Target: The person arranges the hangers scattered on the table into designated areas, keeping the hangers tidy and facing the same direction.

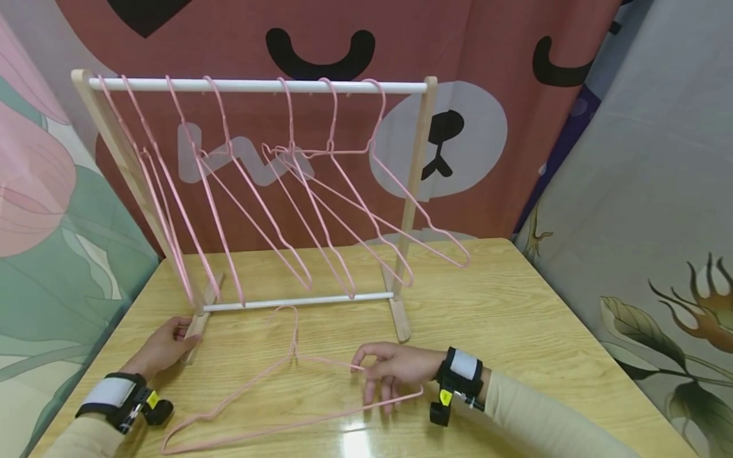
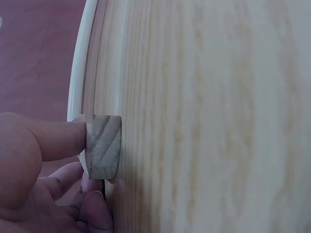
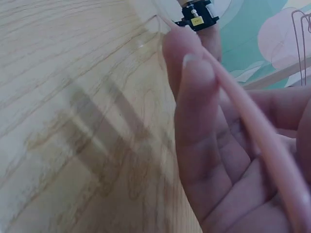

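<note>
My left hand is at the left base of the wooden rack, its thumb and fingers pinching the rack's foot at the near end. My right hand holds a pink hanger by its right shoulder, the fingers reaching through its triangle and the bottom bar passing across them. This hanger's hook points toward the rack, and its left corner reaches the near side of the table. In the right wrist view the pink rod runs along the curled fingers.
Several pink hangers hang from the rack's white top rail, some tilted across each other. A lower white rail joins the feet. The wood-grain table stands before a patterned curtain.
</note>
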A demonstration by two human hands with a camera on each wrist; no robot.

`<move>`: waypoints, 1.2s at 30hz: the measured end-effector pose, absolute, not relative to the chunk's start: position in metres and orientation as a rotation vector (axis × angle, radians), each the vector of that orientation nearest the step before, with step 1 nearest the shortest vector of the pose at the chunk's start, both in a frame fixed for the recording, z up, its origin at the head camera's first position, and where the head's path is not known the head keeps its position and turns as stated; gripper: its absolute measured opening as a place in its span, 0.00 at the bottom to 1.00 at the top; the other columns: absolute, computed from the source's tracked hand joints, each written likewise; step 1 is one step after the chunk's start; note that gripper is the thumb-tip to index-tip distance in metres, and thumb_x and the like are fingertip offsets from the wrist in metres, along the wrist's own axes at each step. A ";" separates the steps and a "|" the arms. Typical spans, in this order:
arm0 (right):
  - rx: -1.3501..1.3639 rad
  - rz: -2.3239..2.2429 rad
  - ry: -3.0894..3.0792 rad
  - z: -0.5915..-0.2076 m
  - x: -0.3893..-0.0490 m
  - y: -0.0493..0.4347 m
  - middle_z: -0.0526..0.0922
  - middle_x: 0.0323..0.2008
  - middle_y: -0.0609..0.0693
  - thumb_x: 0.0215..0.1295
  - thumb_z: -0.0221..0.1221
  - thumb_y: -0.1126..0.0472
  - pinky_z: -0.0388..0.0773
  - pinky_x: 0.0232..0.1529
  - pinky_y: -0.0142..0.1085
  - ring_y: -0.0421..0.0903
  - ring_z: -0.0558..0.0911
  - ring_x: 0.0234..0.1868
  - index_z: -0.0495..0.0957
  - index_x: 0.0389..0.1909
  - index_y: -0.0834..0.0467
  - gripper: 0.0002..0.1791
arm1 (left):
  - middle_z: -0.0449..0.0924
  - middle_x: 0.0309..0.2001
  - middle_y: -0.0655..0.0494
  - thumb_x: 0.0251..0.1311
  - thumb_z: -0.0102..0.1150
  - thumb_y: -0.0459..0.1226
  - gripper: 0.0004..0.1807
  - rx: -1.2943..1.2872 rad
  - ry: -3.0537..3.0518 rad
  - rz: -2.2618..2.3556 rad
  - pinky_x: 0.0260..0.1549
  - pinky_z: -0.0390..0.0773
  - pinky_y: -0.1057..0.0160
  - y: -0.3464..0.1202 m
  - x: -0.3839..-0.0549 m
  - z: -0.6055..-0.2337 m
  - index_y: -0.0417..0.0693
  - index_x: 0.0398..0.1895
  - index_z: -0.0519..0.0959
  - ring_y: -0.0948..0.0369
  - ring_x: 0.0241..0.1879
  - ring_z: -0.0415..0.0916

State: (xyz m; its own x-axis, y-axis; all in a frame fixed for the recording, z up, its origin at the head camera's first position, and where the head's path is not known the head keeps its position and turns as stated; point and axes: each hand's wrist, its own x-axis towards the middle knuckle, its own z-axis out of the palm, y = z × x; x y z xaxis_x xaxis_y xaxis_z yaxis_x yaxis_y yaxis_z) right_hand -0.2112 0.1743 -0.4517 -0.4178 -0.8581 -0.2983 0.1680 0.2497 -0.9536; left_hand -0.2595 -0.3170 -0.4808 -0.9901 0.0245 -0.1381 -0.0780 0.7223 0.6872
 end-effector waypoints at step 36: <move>-0.752 -1.380 2.277 -0.388 -0.255 0.255 0.86 0.37 0.62 0.82 0.46 0.61 0.84 0.28 0.44 0.63 0.86 0.31 0.65 0.65 0.60 0.16 | 0.69 0.47 0.32 0.74 0.54 0.38 0.28 -0.117 2.750 1.124 0.38 0.72 0.59 -0.316 -0.261 -0.481 0.22 0.64 0.60 0.44 0.45 0.69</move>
